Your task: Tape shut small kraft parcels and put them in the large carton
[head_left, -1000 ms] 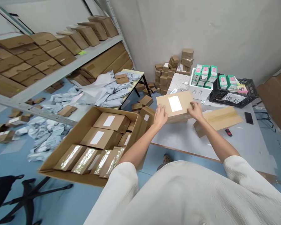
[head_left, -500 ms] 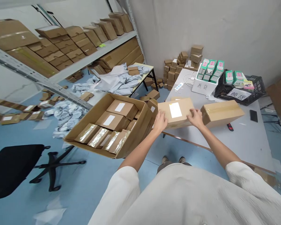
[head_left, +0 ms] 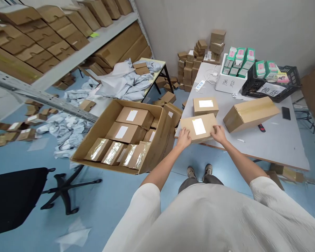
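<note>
Between my hands is a brown cardboard box [head_left: 208, 123] with a blank white label on top, at the near left edge of the grey table [head_left: 273, 140]. My left hand [head_left: 184, 138] grips its left end and my right hand [head_left: 218, 134] its right end. Whether the box rests on the table or is held just over it, I cannot tell. Right behind it sits a smaller labelled box [head_left: 199, 108]. A longer taped box [head_left: 252, 113] lies to the right of my right hand. Left of my left hand stands a large open carton [head_left: 157, 150] holding several taped and labelled boxes.
Farther back on the table are a white bin [head_left: 229, 84] and a black crate [head_left: 291, 84] with green-white packs, a power strip [head_left: 200, 85], a phone [head_left: 286, 113] and a red-black cutter [head_left: 261, 128]. A black chair [head_left: 18, 196] and a metal shelf [head_left: 91, 49] stand left.
The view has tilted and shifted. The smaller box behind the held one, mostly hidden before, now shows fully. Both hands keep hold of the same box, which appears lower and nearer me.
</note>
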`<action>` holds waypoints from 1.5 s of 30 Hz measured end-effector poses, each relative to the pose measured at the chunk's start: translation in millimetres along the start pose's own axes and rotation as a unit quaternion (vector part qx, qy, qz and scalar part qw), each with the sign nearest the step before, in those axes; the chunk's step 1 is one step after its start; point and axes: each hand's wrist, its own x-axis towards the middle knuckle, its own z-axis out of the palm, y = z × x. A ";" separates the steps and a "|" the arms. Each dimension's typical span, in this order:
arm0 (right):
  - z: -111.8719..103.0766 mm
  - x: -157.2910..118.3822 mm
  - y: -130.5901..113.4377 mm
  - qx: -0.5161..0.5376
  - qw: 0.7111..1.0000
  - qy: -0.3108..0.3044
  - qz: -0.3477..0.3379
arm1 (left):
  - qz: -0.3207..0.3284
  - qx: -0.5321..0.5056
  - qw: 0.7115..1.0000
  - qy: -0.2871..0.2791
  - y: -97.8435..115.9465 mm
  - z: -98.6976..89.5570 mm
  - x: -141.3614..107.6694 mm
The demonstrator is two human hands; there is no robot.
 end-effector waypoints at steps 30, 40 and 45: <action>16.2 -18.5 -75.5 -0.152 0.979 -0.068 -0.114 | 0.105 0.160 0.979 -0.065 -14.7 -33.8 -22.1; 24.0 47.7 -87.9 -0.119 0.965 -0.151 -0.180 | 0.116 0.177 0.972 -0.101 -13.1 -39.0 -19.0; 27.2 46.7 -80.9 -0.093 0.972 -0.086 -0.198 | 0.092 0.178 0.976 -0.083 -12.3 -32.1 -10.5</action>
